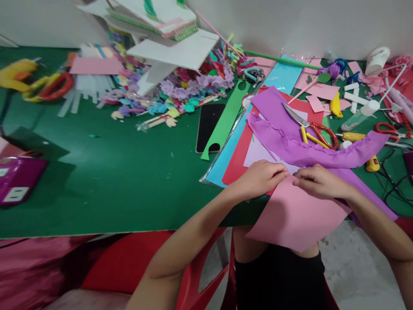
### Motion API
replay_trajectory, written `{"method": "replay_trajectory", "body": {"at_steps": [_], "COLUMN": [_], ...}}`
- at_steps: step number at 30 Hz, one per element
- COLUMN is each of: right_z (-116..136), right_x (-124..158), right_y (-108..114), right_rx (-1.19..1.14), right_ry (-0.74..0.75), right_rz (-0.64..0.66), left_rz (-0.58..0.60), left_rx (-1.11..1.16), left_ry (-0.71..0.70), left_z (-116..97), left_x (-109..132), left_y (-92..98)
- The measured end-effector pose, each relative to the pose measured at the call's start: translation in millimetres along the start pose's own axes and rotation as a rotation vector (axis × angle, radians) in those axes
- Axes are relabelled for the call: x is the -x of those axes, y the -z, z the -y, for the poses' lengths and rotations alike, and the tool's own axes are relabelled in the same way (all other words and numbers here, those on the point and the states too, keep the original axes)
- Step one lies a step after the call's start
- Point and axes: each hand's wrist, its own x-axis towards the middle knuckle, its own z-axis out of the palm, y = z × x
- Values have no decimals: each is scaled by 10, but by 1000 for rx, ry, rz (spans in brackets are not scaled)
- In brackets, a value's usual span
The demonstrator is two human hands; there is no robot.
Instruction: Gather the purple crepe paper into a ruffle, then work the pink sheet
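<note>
A sheet of pink paper (pixel 300 215) hangs over the table's front edge above my lap. Its upper edge is pinched by my left hand (pixel 266 174) and my right hand (pixel 318 181), which are closed close together. Just beyond them lies a long purple strip (pixel 300 150) with a gathered, wavy edge. Under it are a purple sheet (pixel 274 105), a red sheet (pixel 237 165) and a pale lilac sheet (pixel 253 157). Red-handled scissors (pixel 324 133) rest on the pile, blades partly open, beside short yellow sticks (pixel 312 138).
To the right are a white glue bottle (pixel 361 115), a yellow glue gun (pixel 355 137) and black cables (pixel 392 185). Left of the pile lie a green strip (pixel 226 122) and a dark phone (pixel 209 125). Colourful paper flowers (pixel 196 86) surround a white stand (pixel 174 49) at the back.
</note>
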Motion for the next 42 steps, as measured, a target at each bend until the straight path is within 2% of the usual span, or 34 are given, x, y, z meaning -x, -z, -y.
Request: {"method": "replay_trajectory", "body": {"at_steps": [20, 32, 42], "right_z": [-2, -19, -9], "right_x": [-7, -6, -3], "right_y": [6, -1, -8], "right_rx": [-34, -33, -12], "right_ry": [-7, -3, -9], "right_rz": [1, -3, -8], "left_rz": [73, -31, -86], "left_rx": [-97, 128, 271], "left_ry": [-17, 136, 164], "left_z": [15, -51, -20], "left_x": [-11, 6, 5], "left_y": [-3, -38, -75]}}
